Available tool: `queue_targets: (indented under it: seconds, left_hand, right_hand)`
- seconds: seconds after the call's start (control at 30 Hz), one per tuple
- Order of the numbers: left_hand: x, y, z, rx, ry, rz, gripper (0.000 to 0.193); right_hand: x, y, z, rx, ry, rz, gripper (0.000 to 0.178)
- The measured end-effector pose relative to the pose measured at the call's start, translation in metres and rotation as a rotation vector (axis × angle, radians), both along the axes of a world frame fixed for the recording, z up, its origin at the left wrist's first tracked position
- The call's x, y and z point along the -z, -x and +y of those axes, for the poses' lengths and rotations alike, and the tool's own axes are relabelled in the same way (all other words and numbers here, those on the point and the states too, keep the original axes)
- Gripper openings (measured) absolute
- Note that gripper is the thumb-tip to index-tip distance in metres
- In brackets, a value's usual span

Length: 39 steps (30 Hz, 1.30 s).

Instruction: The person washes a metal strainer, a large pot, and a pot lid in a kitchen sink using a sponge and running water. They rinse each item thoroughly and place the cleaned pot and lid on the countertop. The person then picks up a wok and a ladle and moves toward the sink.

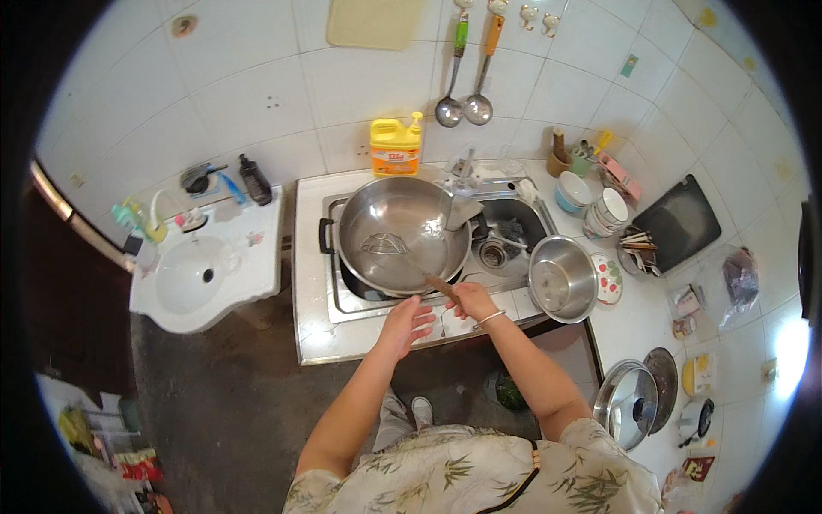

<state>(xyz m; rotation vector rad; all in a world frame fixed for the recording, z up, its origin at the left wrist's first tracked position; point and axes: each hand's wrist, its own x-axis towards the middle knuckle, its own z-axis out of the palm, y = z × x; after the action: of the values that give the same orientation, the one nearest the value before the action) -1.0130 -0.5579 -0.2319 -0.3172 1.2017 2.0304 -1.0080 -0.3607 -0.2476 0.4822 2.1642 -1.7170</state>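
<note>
A wide, round stainless-steel pan (419, 201) with two black side handles serves as the landmark. Its interior is shiny and grey, its near edge lying over a dark, steel-framed stove (342, 307). A long utensil with a brown wooden handle (438, 284) slants across the pan's near right rim — its thin metal shaft runs inward to a lattice-patterned metal head (384, 245), low in the bowl of the pan and left of its centre.

The right hand (473, 302), just beyond the pan's near right rim, is closed around the wooden handle, fingers curled; a slim, pale bangle (490, 319) circles the wrist. Its forearm rises from the lower right, angled toward the pan. The left hand (407, 325) is just in front of the pan's near rim, empty, fingers loosely extended and slightly parted, pointing right — contact with the rim cannot be told.

To the pan's right are a steel sink (518, 259) and, beyond it, a deep, round steel bowl (582, 298). Behind the pan stands a yellow plastic pump bottle (396, 158); well to its left is a white ceramic washbasin (184, 291).
</note>
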Motion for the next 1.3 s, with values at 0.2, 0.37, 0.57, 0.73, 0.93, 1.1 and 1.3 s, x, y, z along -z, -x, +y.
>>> queue_targets:
  seconds: [0.2, 0.37, 0.57, 0.73, 0.93, 1.1, 1.3]
  left_hand:
    - [0.024, 0.073, 0.048, -0.031, -0.133, -0.067, 0.020]
    - [0.015, 0.093, -0.001, -0.055, -0.021, -0.217, 0.009]
    - [0.001, 0.114, -0.053, 0.081, 0.203, -0.160, 0.011]
    - [-0.004, 0.112, -0.066, 0.079, 0.362, -0.113, 0.032]
    - [-0.012, 0.096, -0.048, 0.123, 0.672, 0.111, 0.028]
    - [-0.016, 0.096, -0.050, 0.129, 0.604, -0.006, 0.026]
    - [-0.025, 0.085, -0.034, 0.282, 0.671, 0.160, 0.035]
  right_hand:
    - [-0.029, 0.049, 0.005, -0.036, -0.185, 0.297, 0.034]
    - [-0.013, 0.137, 0.061, -0.019, -0.933, 0.444, 0.027]
    - [0.044, 0.198, 0.126, -0.198, -1.256, 0.487, 0.032]
    - [0.047, 0.221, 0.067, -0.249, -1.090, 0.897, 0.020]
    - [0.155, 0.239, 0.028, -0.362, -0.958, 0.110, 0.018]
    - [0.155, 0.244, 0.007, -0.525, -0.573, 0.181, 0.027]
    - [0.128, 0.261, -0.009, -0.380, -0.422, 0.325, 0.023]
